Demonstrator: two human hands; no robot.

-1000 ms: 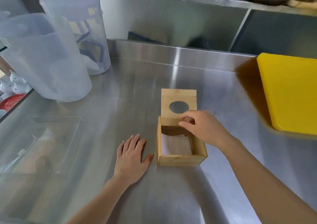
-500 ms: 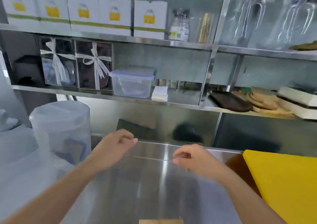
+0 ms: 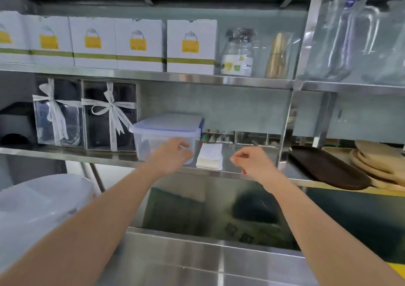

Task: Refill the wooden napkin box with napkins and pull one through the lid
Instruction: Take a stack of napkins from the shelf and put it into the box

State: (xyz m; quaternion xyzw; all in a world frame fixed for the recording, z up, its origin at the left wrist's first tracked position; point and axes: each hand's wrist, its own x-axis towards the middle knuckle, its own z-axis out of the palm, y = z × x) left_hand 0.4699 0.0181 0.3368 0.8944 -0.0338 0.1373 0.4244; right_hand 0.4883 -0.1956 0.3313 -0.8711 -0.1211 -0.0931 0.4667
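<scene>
I have both hands raised at the steel shelf [image 3: 122, 157], either side of the napkin stack [image 3: 210, 157]. My left hand [image 3: 173, 157] and right hand [image 3: 254, 165] are loosely curled, gripping nothing.

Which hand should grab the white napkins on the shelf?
Probably the right hand: it hangs empty beside the napkin stack. The left hand is in front of the plastic container.

white boxes [image 3: 140, 44] | yellow labels | print blurred, unreadable

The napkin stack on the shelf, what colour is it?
White napkin stack, in the head view.
</scene>
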